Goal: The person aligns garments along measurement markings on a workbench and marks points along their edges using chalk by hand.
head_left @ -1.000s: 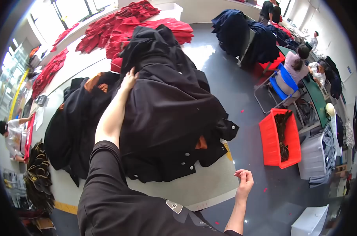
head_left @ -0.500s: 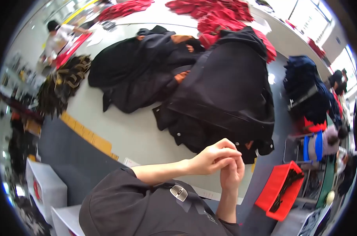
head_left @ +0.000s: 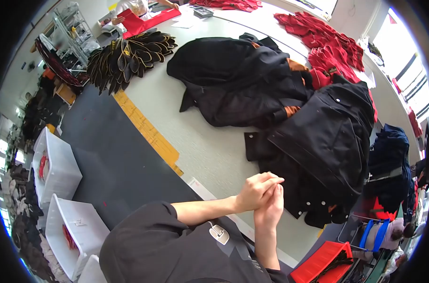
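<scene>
— Lifted off the near black garment (head_left: 327, 146) since the first frame: my left hand (head_left: 253, 192), now brought to my right hand (head_left: 269, 211). The view has swung too, setting that garment farther right in it.

— State of the grip?

— Fingers of both hands drawn in and meeting near the tips. Whether anything small is pinched there, I cannot tell; the fingers cover the spot. Contact with the garment is not confirmed.

— Surroundings, left to right of the grip?

— Far left: two white bins (head_left: 77, 236). Left and well ahead: a bundle of dark, gold-edged pieces (head_left: 129, 59). Left, nearer: a yellow strip (head_left: 146, 132) along the edge of the pale table (head_left: 205, 155). Straight ahead: a second black garment (head_left: 224, 75), rumpled. Ahead and right: the near black garment, its metal studs (head_left: 323, 203) just right of my fingers. Farther beyond it: red garments (head_left: 337, 61). Right and lower: a red bin (head_left: 313, 266).

— Good practice for this step?

— In my judgement, fine finger work wants both hands close and steady, tips turned where I can see them, and bare table beneath: anything dropped onto black folds would be hard to find.
</scene>
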A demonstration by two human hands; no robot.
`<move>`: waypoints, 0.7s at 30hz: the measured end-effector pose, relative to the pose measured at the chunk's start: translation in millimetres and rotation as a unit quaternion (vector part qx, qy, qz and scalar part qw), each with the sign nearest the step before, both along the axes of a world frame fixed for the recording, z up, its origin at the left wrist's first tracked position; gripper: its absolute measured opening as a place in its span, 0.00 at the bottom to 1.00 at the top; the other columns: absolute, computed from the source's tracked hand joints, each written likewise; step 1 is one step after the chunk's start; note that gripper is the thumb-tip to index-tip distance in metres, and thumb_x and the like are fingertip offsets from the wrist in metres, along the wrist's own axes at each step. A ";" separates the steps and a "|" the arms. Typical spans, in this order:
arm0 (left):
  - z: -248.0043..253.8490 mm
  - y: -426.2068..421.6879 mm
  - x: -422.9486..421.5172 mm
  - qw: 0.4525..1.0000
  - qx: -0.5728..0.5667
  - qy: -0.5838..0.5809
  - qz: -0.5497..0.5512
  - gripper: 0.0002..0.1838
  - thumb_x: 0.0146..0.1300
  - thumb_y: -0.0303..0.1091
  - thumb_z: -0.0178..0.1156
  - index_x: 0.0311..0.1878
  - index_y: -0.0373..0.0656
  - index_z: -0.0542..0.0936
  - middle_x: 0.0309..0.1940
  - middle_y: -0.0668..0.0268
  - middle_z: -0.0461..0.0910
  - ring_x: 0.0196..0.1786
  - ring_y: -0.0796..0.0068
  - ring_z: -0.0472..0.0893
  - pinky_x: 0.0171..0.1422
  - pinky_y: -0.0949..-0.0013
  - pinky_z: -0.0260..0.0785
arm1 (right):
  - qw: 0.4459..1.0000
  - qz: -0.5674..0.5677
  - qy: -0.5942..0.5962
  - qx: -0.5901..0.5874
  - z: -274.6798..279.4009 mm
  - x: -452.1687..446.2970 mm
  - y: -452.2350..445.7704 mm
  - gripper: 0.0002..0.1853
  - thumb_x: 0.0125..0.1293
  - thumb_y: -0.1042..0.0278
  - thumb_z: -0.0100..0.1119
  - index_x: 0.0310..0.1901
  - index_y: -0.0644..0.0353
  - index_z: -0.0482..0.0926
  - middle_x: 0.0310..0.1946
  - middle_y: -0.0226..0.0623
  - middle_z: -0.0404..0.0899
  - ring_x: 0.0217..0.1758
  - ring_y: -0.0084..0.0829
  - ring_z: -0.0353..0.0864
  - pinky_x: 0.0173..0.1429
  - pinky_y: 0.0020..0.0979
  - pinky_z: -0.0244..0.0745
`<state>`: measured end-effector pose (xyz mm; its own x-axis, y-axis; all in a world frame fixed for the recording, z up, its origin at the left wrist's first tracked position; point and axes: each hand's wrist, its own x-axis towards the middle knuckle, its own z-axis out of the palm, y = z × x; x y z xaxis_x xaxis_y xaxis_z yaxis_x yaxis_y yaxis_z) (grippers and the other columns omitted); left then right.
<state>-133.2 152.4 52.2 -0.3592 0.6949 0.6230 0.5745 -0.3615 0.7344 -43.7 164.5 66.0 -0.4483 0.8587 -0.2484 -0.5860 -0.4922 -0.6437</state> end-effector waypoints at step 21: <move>-92.0 209.8 -378.9 0.870 -0.398 0.264 0.124 0.20 0.61 0.45 0.61 0.52 0.43 0.75 0.48 0.56 0.81 0.54 0.57 0.80 0.59 0.46 0.70 | 0.948 -0.266 -0.153 0.084 -21.4 -71.8 -53.8 0.08 0.73 0.69 0.53 0.43 0.65 0.78 0.28 0.32 0.76 0.31 0.24 0.72 0.38 0.28 0.70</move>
